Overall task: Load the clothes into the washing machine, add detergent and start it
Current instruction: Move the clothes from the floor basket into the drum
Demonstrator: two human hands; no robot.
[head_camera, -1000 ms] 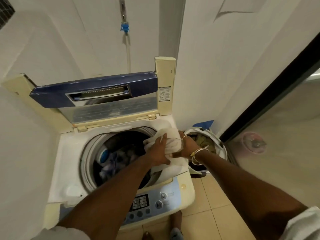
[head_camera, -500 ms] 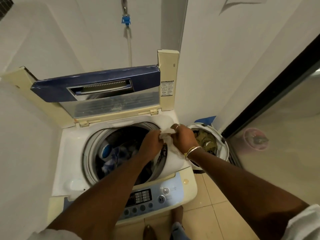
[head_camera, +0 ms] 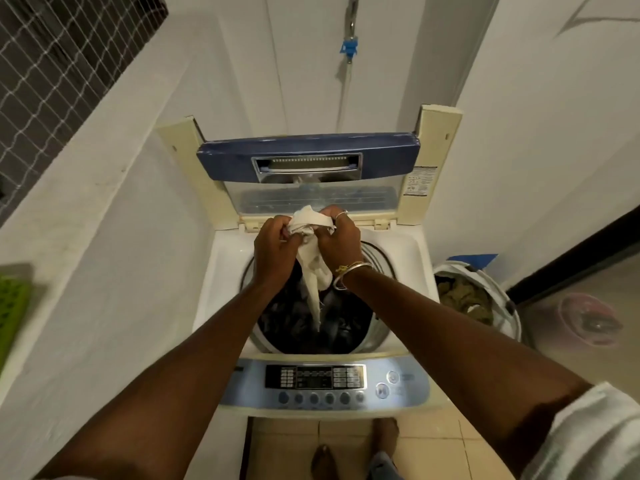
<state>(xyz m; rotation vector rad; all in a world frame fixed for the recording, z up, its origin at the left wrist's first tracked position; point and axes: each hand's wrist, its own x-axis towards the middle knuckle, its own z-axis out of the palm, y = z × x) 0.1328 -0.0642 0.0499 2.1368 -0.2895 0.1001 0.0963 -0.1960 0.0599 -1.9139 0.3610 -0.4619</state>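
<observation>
A cream top-loading washing machine (head_camera: 225,271) stands with its blue-framed clear lid (head_camera: 308,148) folded upright along its rear edge; a white wall runs close along the machine's left side, and another stands behind the lid. Over the rear of the machine's round drum opening (head_camera: 375,268), the left hand (head_camera: 273,249) and the right hand (head_camera: 341,242) meet, knuckles almost touching; each grip is curled and pinching the bunched top of a crumpled off-white cloth (head_camera: 310,221). The cloth's narrow tail hangs straight down between the wrists into the mouth of the drum, above a heap of dark clothes (head_camera: 294,313) lying inside; whether the tip touches them cannot be told. The front half of the opening lies uncovered between the forearms. Thin metal bangles (head_camera: 349,273) circle the right wrist. The machine's pale blue control panel (head_camera: 325,379) lines its front edge; a bare foot (head_camera: 323,459) rests on the tiled floor below it. Just beside the machine's right side sits a round white laundry basket (head_camera: 509,306) holding olive-green garments (head_camera: 460,296). Above the machine, a hose with a blue fitting (head_camera: 349,48) hangs down the wall.
</observation>
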